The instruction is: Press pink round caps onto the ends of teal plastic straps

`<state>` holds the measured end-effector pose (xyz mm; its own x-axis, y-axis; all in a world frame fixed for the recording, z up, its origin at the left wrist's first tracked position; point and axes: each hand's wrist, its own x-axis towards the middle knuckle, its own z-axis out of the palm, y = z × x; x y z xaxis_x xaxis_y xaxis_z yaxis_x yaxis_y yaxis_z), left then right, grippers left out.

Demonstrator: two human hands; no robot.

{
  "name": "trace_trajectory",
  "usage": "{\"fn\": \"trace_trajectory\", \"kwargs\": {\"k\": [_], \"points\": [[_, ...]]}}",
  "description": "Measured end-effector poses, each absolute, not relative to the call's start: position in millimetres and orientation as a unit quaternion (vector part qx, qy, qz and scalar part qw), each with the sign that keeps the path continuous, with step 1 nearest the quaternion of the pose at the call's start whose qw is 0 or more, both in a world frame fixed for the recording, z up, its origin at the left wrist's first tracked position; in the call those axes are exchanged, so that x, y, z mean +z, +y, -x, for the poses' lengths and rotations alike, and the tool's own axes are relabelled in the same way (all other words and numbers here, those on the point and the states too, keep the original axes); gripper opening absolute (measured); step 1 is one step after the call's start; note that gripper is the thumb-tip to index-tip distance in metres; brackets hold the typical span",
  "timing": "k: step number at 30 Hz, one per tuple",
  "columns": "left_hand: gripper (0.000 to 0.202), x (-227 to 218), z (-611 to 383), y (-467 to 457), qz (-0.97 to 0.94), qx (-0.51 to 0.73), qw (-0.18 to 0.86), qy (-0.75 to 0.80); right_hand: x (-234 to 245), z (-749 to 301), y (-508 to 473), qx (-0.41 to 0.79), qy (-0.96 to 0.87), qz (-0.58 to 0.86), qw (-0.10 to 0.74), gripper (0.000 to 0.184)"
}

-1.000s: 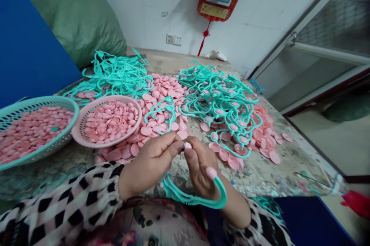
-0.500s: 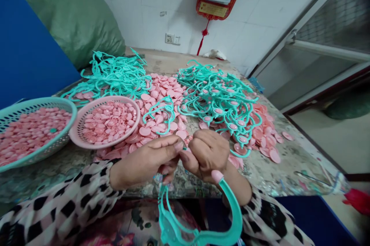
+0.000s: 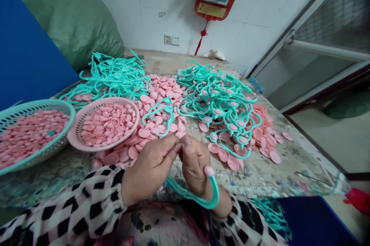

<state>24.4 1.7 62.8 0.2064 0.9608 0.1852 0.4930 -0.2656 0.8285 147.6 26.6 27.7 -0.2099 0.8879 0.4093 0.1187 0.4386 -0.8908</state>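
A teal plastic toy stethoscope (image 3: 212, 196) is held between my two hands, its curved arm looping below them and ending in a pink tip beside my right wrist. My left hand (image 3: 152, 169) is closed, fingertips pinched at the near side of the pink pile. Closed as well, my right hand (image 3: 195, 165) meets it with the thumb on top. The part between the fingertips is hidden. Just beyond the hands lie loose pink discs (image 3: 144, 133) and a single teal stethoscope (image 3: 164, 113).
To the left stand a teal basket (image 3: 73, 113) and a pink basket (image 3: 135, 120) of small pink parts. Behind them is a heap of teal frames (image 3: 115, 76); another heap with pink inserts (image 3: 216, 95) lies to the right. A green sack (image 3: 78, 18) leans at the wall.
My hands have come closer together, and the right has turned thumb up and moved left. The stethoscope's loop has swung up, and the pink tip has shifted slightly left.
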Motion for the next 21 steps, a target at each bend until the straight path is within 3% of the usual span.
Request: {"fn": "trace_trajectory", "kwargs": {"k": [4, 7, 10, 14, 17, 21], "points": [[0.022, 53, -30, -2, -0.715, 0.361, 0.305, 0.515, 15, -142, 16, 0.434, -0.6, 0.409, 0.533, 0.043], [0.024, 46, -30, -2, -0.69, 0.361, 0.359, 0.515, 10, -151, 19, 0.425, -0.625, 0.402, 0.516, 0.046], [0.029, 40, -26, 1, -0.635, 0.377, 0.466, 0.488, 3, -167, 26, 0.467, -0.661, 0.387, 0.441, 0.052], [0.028, 34, -18, 5, -0.545, 0.417, 0.594, 0.419, -16, -183, 18, 0.733, -0.534, 0.332, 0.26, 0.054], [0.027, 30, -14, 6, -0.526, 0.4, 0.641, 0.392, -29, -186, -3, 0.864, -0.39, 0.277, 0.154, 0.04], [0.025, 26, -6, 6, -0.535, 0.386, 0.631, 0.41, -31, -188, -14, 0.864, -0.329, 0.349, 0.15, 0.021]]}}
